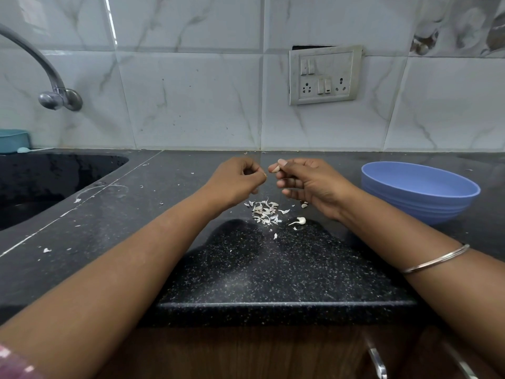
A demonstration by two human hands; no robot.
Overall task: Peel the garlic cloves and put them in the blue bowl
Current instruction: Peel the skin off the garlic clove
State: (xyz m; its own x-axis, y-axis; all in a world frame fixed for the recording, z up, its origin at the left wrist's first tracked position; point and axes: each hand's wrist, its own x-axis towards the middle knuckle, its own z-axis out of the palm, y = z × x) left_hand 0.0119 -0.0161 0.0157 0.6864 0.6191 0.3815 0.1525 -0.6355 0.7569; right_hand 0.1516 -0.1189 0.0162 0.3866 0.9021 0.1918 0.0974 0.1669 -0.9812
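Two hands over counter: right hand (308, 181) grip pinches garlic clove (276, 168); left hand (237, 179) curled shut, contents unclear.

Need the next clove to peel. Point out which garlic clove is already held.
The garlic clove pinched in the right hand fingertips; the other cloves lie on the counter.

Pale clove (276, 169) (fingertip-held), blue bowl (420, 196) upright

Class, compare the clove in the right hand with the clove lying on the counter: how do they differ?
The held clove is pinched at the right hand's fingertips, raised above the counter; the loose clove lies flat beside the peel scraps. The held one looks tan, the loose one white, with a thin tail. Both are small garlic cloves outside the bowl.
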